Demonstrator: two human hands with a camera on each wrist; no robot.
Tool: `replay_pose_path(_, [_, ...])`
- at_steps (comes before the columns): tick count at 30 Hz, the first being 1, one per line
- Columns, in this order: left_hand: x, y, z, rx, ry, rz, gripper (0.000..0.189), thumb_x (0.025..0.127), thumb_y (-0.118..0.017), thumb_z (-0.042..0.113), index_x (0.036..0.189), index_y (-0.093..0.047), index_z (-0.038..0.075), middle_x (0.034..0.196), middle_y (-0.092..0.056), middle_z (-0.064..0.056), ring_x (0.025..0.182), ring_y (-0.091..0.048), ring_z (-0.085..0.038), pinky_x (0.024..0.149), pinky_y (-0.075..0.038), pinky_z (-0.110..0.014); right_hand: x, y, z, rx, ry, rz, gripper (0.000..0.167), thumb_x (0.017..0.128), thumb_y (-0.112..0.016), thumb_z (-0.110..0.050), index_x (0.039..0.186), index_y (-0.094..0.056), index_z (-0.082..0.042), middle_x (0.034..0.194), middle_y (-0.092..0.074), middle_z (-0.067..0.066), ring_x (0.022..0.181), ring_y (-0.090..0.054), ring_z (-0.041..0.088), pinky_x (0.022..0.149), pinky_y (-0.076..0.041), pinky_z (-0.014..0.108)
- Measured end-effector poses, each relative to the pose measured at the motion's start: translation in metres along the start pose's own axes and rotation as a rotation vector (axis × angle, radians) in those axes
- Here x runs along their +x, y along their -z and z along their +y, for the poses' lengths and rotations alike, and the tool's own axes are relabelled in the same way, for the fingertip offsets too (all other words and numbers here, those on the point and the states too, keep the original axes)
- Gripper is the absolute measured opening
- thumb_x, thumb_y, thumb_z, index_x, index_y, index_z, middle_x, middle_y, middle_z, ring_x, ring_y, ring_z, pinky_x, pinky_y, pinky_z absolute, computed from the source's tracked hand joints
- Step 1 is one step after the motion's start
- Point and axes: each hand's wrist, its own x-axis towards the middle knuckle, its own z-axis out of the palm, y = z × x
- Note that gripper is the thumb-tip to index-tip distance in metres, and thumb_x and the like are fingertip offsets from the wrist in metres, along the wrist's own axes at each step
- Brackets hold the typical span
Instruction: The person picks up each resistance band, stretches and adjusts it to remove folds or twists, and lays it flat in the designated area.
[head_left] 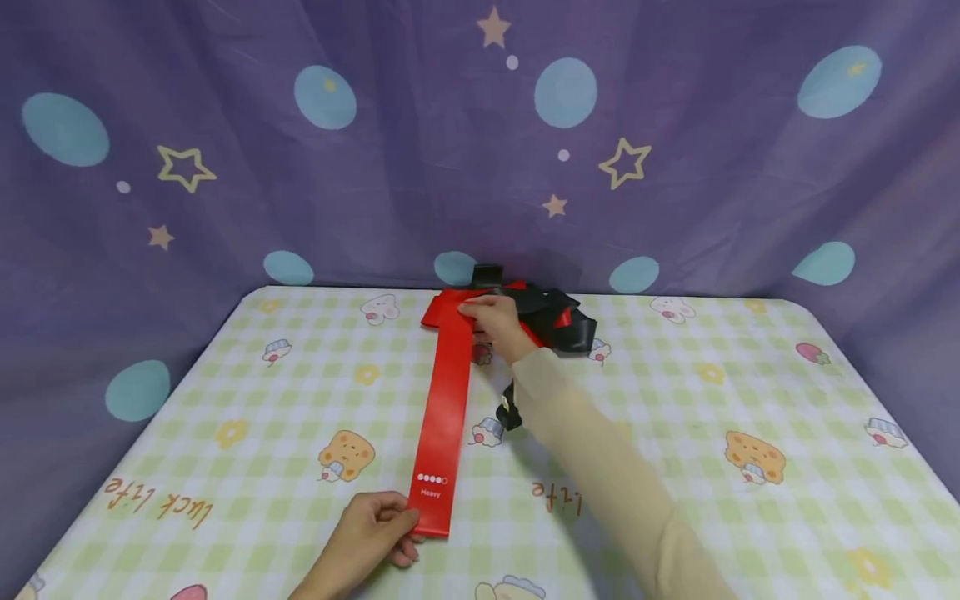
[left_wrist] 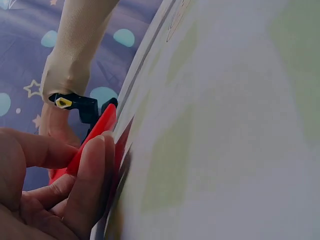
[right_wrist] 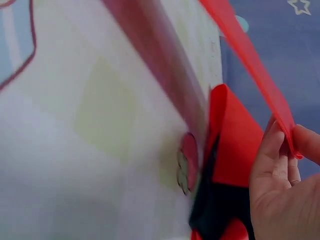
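Our left hand and right hand pinch the band above the table, beside the pile, where a loosened pinch could let it slip and twist.

Left hand and farther right hand in pinches

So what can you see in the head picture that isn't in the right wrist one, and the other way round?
Only the head view shows the person's left hand, the white printed word "Heavy" and the curly orange letters.

Only the right wrist view shows the long, dark pinkish shadow on the cloth, with a gap under the long flat red strip.

Both show the right hand pinching that strip, the folded red-and-black pile, the green-and-white checked tablecloth and the purple starry cloth backdrop.
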Motion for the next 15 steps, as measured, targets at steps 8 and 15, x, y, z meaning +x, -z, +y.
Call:
replay_pose_path(8, [-0.011,0.018,-0.005,0.021,0.024,0.006,0.025,0.092,-0.058,0.012,0.098,-0.059,-0.012,0.074,-0.070,-0.009,0.056,-0.063,-0.011,0.055,-0.056,-0.025,0.004,-0.021,0.014,0.041,-0.060,-0.032,0.024,0.085,-0.068,-0.008,0.107,-0.069,0.000,0.066,-0.064,-0.002,0.052,-0.059,0.008,0.050,-0.050,0.021])
replay_pose_path(15, [-0.016,0.029,-0.013,0.014,0.051,0.036,0.026,0.092,-0.057,0.012,0.099,-0.060,-0.013,0.074,-0.070,-0.007,0.057,-0.065,-0.012,0.056,-0.056,-0.026,0.007,-0.032,0.021,0.049,-0.130,-0.012,0.027,0.083,-0.070,-0.008,0.108,-0.069,0.002,0.071,-0.065,0.001,0.057,-0.060,0.011,0.052,-0.052,0.021])
